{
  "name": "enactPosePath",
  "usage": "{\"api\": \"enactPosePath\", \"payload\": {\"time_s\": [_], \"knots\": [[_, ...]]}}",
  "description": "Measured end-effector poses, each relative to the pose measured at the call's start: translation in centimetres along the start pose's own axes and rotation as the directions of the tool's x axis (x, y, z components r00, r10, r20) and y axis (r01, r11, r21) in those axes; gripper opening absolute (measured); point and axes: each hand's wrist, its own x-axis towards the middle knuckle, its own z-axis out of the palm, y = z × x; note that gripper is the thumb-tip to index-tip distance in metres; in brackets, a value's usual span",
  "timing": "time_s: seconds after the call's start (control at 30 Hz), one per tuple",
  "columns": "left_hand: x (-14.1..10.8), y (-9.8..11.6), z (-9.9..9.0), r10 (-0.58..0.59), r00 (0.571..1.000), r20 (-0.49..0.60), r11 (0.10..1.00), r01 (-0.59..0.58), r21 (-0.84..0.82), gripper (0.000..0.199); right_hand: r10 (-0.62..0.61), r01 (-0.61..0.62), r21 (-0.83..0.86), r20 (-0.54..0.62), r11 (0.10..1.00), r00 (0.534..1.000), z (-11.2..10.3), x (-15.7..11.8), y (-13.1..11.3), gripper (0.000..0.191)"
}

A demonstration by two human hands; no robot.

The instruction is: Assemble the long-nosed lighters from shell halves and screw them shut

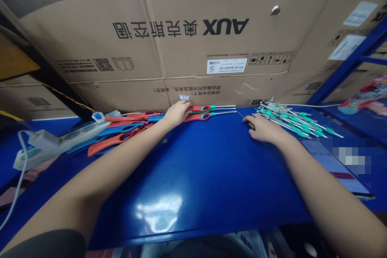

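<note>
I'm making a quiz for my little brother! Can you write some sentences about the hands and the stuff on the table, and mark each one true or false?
1. The right hand holds a thin tool. True.
2. The table is red. False: the table is blue.
3. The AUX letters on the cardboard are upside down. True.
4. The green-and-silver rods lie beside the left hand. False: the green-and-silver rods lie near the right hand.
5. The left hand is on the power strip. False: the left hand is at the red handles.
</note>
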Motion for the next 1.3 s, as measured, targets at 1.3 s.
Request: {"api": "enactPosePath", "payload": {"time_s": [1.3], "knots": [[-1.9,3.6,-0.3,0.069,0.996,0.059,0.996,-0.072,0.044,0.032,-0.293,0.300,0.156,-0.069,0.941,0.954,3.8,1.5,-4.0,0.063]]}}
